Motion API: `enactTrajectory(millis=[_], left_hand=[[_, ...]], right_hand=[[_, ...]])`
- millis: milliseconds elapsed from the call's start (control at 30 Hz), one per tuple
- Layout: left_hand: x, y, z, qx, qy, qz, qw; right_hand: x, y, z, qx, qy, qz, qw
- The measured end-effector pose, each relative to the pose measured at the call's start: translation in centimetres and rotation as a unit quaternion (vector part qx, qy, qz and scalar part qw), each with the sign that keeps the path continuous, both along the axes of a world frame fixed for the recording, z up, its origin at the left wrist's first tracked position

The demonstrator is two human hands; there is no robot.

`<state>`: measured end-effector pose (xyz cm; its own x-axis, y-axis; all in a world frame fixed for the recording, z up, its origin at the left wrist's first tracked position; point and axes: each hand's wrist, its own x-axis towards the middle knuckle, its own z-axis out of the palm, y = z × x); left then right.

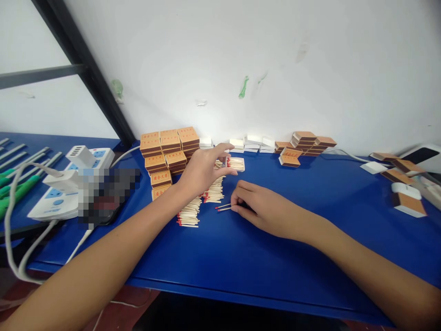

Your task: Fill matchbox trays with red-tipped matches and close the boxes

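Note:
My right hand (253, 204) is closed over the blue table in a pinch on two matchsticks (224, 209), whose red heads point left. My left hand (206, 168) reaches forward with thumb and fingers apart. Just by those fingertips lies a small white matchbox tray (243, 165) filled with red-tipped matches; I cannot tell whether the thumb touches its near edge. Beneath and in front of the left hand, loose matches (189, 214) lie in piles, partly covered by the forearm.
Orange matchboxes (168, 142) are stacked at left against the wall, others (305, 142) at right. White trays (253, 141) line the wall between. A power strip (55, 202) with cables and a dark phone (110, 202) occupy the left. More matchboxes (408, 204) lie far right.

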<state>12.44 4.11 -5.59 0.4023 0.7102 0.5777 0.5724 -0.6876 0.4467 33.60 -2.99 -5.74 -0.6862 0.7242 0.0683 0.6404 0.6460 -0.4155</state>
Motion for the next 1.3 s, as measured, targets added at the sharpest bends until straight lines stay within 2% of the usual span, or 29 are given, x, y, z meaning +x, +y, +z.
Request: enactTrajectory(millis=[167, 333, 433, 567, 700, 833, 1033, 1200, 1300], left_hand=[[0.0, 0.0, 0.1, -0.001, 0.003, -0.002, 1.0], [0.1, 0.0, 0.0, 0.011, 0.009, -0.003, 1.0], [0.0, 0.0, 0.0, 0.017, 0.012, -0.006, 1.0], [0.0, 0.0, 0.0, 0.016, 0.013, -0.01, 1.0], [0.2, -0.2, -0.1, 0.004, 0.017, -0.031, 0.999], [0.6, -0.7, 0.0, -0.005, 0.007, -0.059, 0.998], [0.8, -1.1, 0.3, -0.013, 0.001, -0.062, 0.998], [0.5, -0.7, 0.3, -0.014, -0.005, -0.052, 0.999], [0.3, -0.3, 0.1, -0.005, -0.007, -0.026, 1.0]], right_hand=[[0.0, 0.4, -0.6, 0.022, 0.033, -0.003, 0.999], [-0.4, 0.6, -0.9, -0.011, 0.028, 0.002, 1.0], [-0.4, 0.7, -0.8, -0.006, 0.024, 0.0, 1.0], [0.6, 1.5, -0.4, 0.058, 0.065, -0.03, 0.996], [1.8, 2.9, -0.1, 0.154, 0.131, -0.102, 0.974], [2.3, 3.6, -0.3, 0.212, 0.117, -0.153, 0.958], [2.3, 3.4, -0.5, 0.244, 0.085, -0.133, 0.957], [1.8, 2.7, 0.1, 0.258, 0.115, -0.13, 0.951], [0.8, 1.9, -0.4, 0.236, 0.125, -0.077, 0.961]])
